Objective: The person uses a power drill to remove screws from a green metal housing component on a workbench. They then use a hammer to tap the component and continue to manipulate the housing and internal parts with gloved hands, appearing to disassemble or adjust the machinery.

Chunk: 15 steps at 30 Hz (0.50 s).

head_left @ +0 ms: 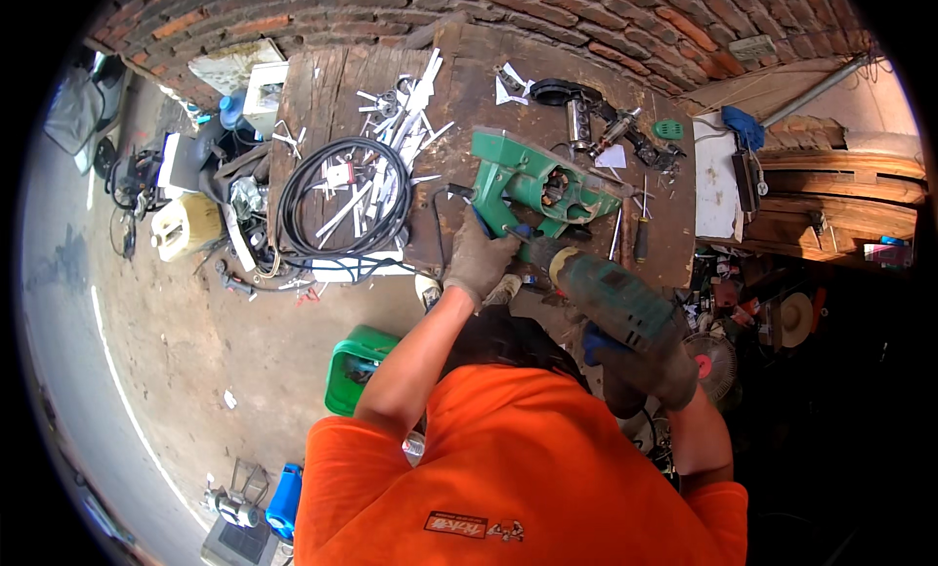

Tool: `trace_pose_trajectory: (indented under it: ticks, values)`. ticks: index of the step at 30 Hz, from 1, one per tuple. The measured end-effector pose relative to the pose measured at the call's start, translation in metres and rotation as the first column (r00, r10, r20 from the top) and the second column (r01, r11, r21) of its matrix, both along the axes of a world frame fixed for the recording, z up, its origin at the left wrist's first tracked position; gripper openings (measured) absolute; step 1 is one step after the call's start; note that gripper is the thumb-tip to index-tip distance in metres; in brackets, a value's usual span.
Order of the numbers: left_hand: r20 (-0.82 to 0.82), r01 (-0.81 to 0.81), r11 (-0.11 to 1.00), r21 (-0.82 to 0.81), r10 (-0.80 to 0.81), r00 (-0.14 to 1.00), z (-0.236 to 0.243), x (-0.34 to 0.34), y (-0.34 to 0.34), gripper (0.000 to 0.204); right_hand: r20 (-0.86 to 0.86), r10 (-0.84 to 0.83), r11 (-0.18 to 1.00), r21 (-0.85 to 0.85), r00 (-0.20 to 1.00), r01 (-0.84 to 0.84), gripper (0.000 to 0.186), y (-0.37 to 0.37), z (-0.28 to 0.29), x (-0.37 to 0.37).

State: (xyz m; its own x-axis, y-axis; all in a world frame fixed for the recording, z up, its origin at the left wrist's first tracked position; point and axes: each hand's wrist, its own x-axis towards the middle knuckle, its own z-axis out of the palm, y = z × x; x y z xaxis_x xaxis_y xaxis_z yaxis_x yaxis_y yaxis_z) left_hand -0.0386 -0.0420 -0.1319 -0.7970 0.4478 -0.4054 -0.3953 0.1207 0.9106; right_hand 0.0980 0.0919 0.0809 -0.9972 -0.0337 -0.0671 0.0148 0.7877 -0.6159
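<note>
My gloved left hand (481, 258) rests on the near edge of an opened green power-tool housing (540, 187) that lies on the wooden workbench (459, 87). My gloved right hand (653, 369) grips a green cordless drill (614, 300), its chuck and bit pointing up-left into the housing beside my left hand. Inside the housing I see a dark motor cavity. I wear an orange shirt.
A coil of black cable (342, 200) and scattered white strips lie on the bench's left half. A screwdriver (641, 236) and metal motor parts (606, 126) lie to the right. A green crate (356, 371), a yellowish jerrycan (184, 226) and a fan (711, 363) stand on the ground.
</note>
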Motion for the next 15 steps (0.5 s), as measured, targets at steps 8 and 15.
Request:
trace_pose_trajectory:
  ticks: [8, 15]
  values:
    - [-0.05, 0.043, 0.99, -0.134, -0.05, 0.997, 0.004, -0.003, -0.002, 0.065, 0.359, -0.254, 0.866, -0.33, 0.898, 0.377, 0.057, -0.007, 0.009, 0.006]
    - [-0.141, 0.045, 0.994, -0.103, -0.06, 0.988, 0.017, 0.0, -0.013, 0.062, 0.07, -0.109, 0.99, -0.081, 0.992, 0.115, 0.058, 0.001, 0.005, 0.004]
